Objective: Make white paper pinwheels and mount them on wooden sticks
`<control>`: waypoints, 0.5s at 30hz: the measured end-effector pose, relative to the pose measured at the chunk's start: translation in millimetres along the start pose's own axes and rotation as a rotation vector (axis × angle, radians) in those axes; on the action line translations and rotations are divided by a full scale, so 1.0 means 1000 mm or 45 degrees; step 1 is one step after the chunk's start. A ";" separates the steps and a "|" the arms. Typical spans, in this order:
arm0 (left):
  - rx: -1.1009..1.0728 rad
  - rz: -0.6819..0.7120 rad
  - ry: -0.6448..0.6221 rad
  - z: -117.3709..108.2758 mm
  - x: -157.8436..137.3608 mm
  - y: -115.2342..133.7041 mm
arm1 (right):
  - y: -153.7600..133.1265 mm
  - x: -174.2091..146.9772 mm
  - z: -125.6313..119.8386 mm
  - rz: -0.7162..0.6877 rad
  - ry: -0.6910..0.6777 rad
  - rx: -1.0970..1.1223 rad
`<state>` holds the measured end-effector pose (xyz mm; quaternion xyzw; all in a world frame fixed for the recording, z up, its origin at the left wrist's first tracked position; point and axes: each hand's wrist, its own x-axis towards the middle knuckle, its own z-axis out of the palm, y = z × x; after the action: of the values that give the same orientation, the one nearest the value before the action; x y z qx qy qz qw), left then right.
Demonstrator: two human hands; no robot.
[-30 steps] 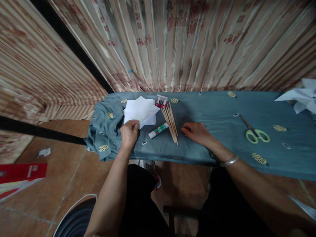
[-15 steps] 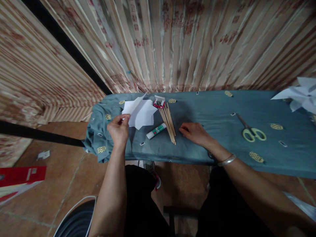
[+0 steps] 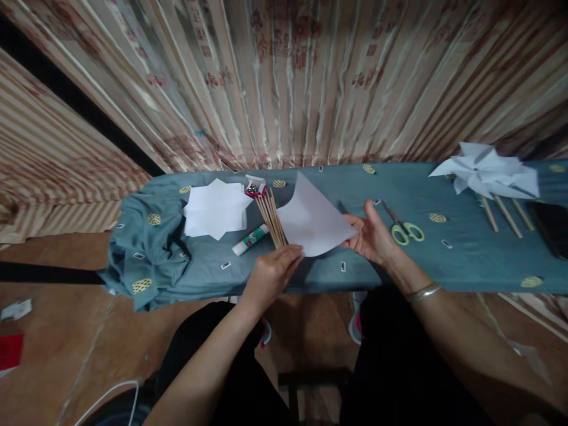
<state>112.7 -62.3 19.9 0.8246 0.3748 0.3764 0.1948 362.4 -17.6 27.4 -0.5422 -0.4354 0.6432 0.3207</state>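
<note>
My left hand (image 3: 277,267) pinches the near corner of a white sheet of paper (image 3: 313,222), raised at a slant above the cloth. At the sheet's right corner, my right hand (image 3: 371,238) has its fingers stretched out under the edge and its thumb lifted away from the paper. Just left of the sheet lie several thin wooden sticks (image 3: 271,219), partly covered by it. A glue stick (image 3: 251,239) is beside them. Further left is a stack of white paper (image 3: 213,210), its sheets turned at different angles. Scissors (image 3: 406,228) with pale green handles rest right of my right hand.
A small red box of metal pins (image 3: 256,187) stands at the tips of the sticks. Paper pinwheels (image 3: 488,168) on wooden sticks lie at the right, near a dark flat object (image 3: 551,225). A blue-green patterned cloth (image 3: 319,278) covers the narrow table before a curtain (image 3: 284,89).
My left hand has lifted a sheet off the stack and brought it right, in front of me. My right hand has opened and met the sheet's corner. The view has shifted right.
</note>
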 end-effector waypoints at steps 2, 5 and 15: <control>0.063 0.036 -0.100 0.017 0.000 0.001 | 0.004 -0.007 -0.013 0.037 0.018 0.005; 0.129 0.095 -0.225 0.037 0.000 0.006 | 0.017 -0.012 -0.031 0.014 0.073 -0.021; 0.222 0.257 -0.257 0.066 0.011 0.004 | 0.047 -0.015 -0.068 -0.035 0.123 -0.288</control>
<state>170.1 -59.4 -15.1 0.9054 0.2999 0.2754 0.1205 435.2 -35.7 -11.6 -0.5992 -0.4965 0.5588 0.2868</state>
